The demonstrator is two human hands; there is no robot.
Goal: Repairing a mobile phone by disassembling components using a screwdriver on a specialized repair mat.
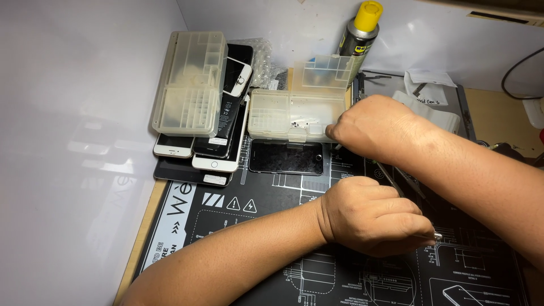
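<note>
My left hand (371, 215) rests as a closed fist on the black work mat (266, 226). It grips a thin metal tool (391, 180) whose silvery end sticks out at the fist's right side. The shaft runs up-left under my right wrist. My right hand (374, 123) comes in from the right, its fingers curled down at the front right corner of an open clear parts box (283, 116). What those fingers pinch is hidden. A black phone (286, 157) lies face up on the mat just in front of the box, left of both hands.
A stack of several phones (212, 153) sits at the back left with a clear compartment organizer (190, 82) on top. A yellow-capped spray can (360, 31) stands against the white back wall. Folded white packets (430, 107) lie behind my right hand. A white wall borders the left.
</note>
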